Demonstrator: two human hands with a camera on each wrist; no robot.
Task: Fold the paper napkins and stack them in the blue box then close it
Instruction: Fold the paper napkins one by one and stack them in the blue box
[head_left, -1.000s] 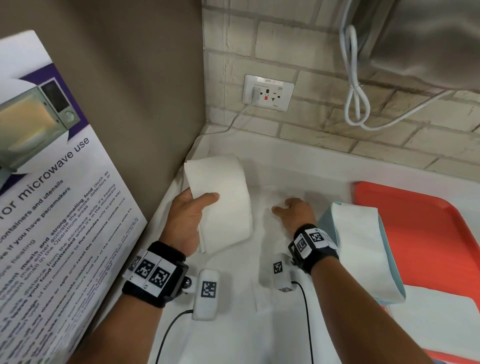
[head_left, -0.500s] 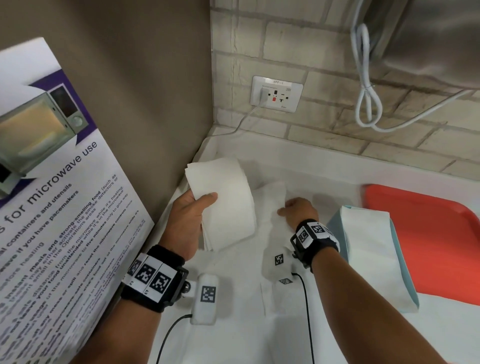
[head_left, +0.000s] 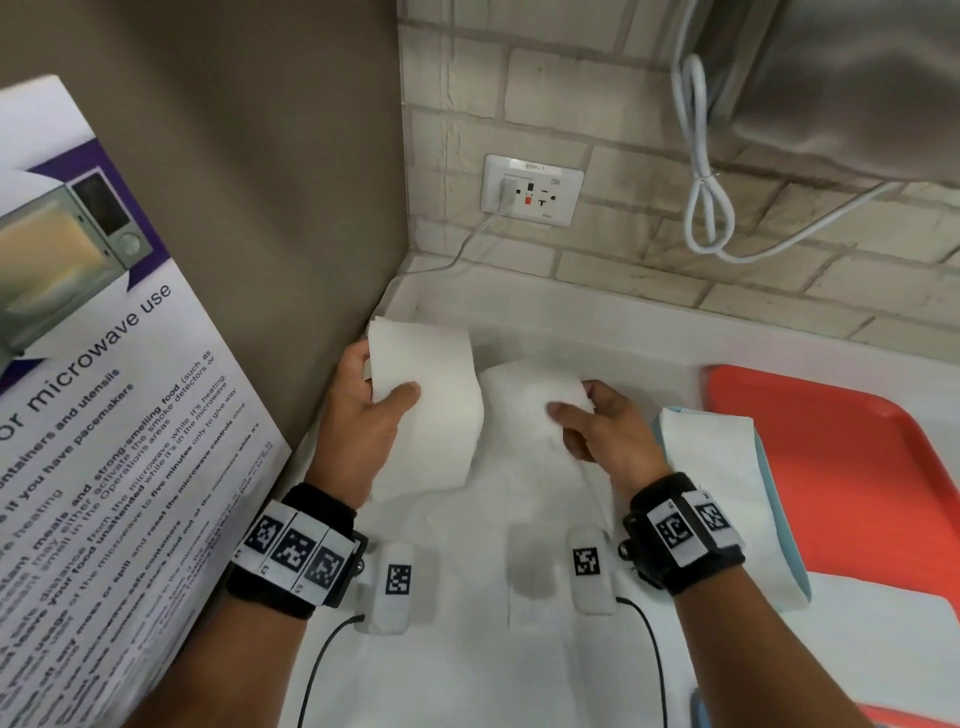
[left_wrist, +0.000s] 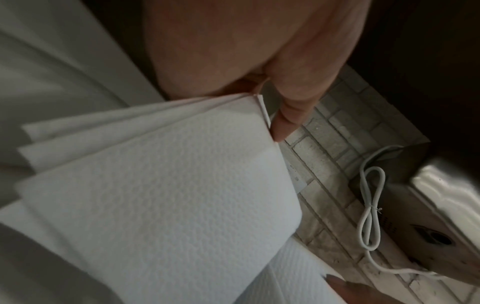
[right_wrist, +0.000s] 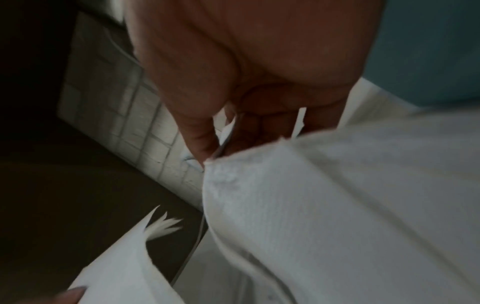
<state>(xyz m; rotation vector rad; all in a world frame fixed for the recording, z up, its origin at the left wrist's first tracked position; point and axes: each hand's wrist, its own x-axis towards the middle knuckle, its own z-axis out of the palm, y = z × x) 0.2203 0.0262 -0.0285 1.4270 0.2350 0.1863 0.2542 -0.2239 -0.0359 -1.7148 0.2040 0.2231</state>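
My left hand (head_left: 384, 400) grips a stack of folded white napkins (head_left: 431, 410) near the corner wall, thumb on top. In the left wrist view the stack (left_wrist: 161, 185) shows several fanned layers under the thumb (left_wrist: 288, 115). My right hand (head_left: 576, 415) pinches a single white napkin (head_left: 524, 395) and lifts its edge off the white counter; the right wrist view shows that sheet (right_wrist: 324, 195) caught between thumb and fingers. The blue box (head_left: 779, 525) lies to the right of my right wrist, open, with a folded napkin (head_left: 722, 488) in it.
A red tray (head_left: 852, 467) lies right of the box. A microwave-use poster (head_left: 104, 441) leans at the left. The brick wall carries a socket (head_left: 532, 189) with a plugged cable and a looped white cord (head_left: 706, 208). More white paper covers the counter (head_left: 467, 649).
My right hand went from lying flat on the counter napkin to pinching it and raising its edge. The left hand kept hold of its stack and rose slightly.
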